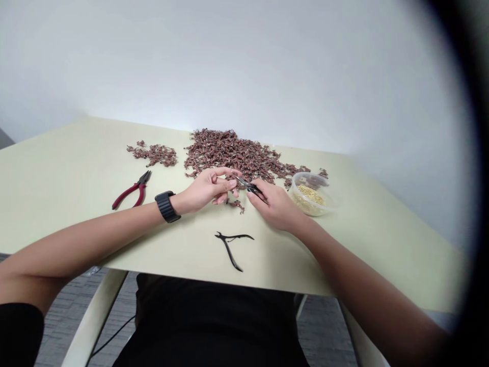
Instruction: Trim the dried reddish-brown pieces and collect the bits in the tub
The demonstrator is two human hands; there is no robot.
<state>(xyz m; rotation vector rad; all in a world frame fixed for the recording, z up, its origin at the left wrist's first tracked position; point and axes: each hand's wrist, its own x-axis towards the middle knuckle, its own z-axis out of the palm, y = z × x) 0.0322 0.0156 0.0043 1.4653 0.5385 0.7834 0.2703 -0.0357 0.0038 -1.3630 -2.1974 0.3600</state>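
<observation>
My left hand (206, 189), a dark watch (167, 207) on its wrist, has its fingers bent together; whatever they pinch is too small to make out. My right hand (275, 205) is closed around small black-handled pliers (250, 186), whose metal jaws point left and meet the left fingertips. Just under the left fingers is a small brown figure-like piece (237, 205); I cannot tell whether it lies on the table or hangs. Behind both hands spreads a big heap of similar brown pieces (229, 148).
A smaller brown cluster (155, 154) lies at the left, above red-handled pliers (132, 191). Black nippers (231, 244) lie near the front edge of the pale table (183, 250). Right of my right hand stands a clear round tub (328, 204) holding small gold-coloured bits (311, 194).
</observation>
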